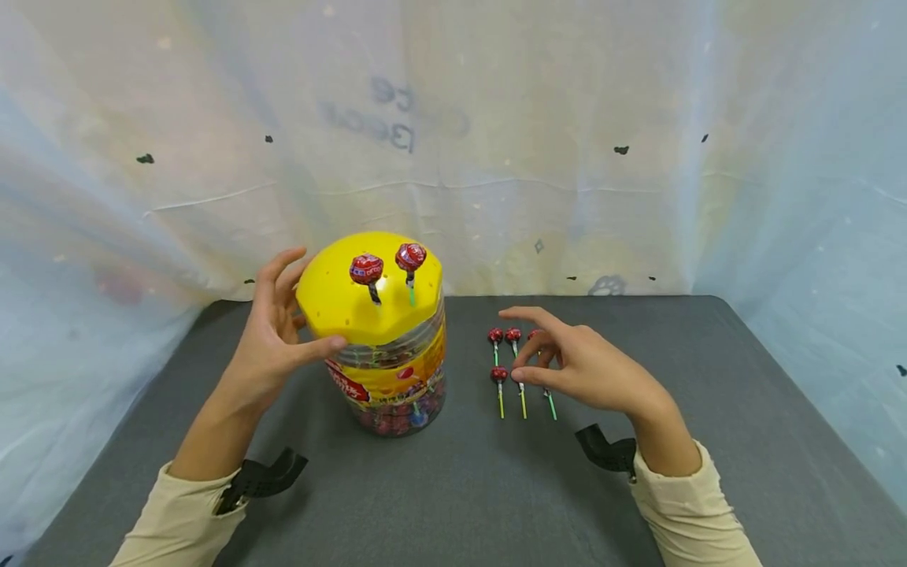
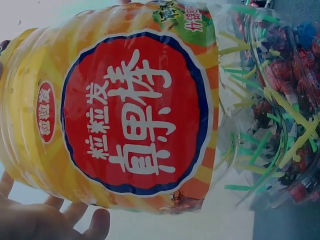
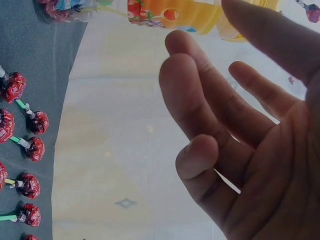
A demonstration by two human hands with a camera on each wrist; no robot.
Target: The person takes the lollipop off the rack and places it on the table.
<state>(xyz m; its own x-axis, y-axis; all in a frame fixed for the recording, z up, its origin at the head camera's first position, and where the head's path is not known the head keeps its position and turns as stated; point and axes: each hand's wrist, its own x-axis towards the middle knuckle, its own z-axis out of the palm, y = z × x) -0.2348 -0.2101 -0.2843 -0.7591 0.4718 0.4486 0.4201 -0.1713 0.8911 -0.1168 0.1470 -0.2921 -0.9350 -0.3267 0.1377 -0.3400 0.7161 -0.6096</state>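
A big clear plastic jar point(image 1: 411, 370) with a yellow lid point(image 1: 333, 287) stands left of centre. Two red-wrapped lollipops rise from the lid, a left one point(image 1: 366, 269) and a right one point(image 1: 411, 257), sticks down. My left hand point(image 1: 272, 335) spans the lid's left side, thumb at its front edge and fingers curved round behind. Its fingertips point(image 2: 100, 222) show beside the jar in the left wrist view. My right hand point(image 1: 581, 366) hovers above several lollipops laid in two rows, one of them a front-left lollipop point(image 1: 499, 376). Nothing is between its loosely bent fingers.
Wrapped lollipops with green and yellow sticks point(image 2: 295, 120) lie in the bottom of the jar. The dark grey table point(image 1: 453, 496) ends at a pale curtain point(image 1: 496, 157) behind. Each wrist wears a black camera mount.
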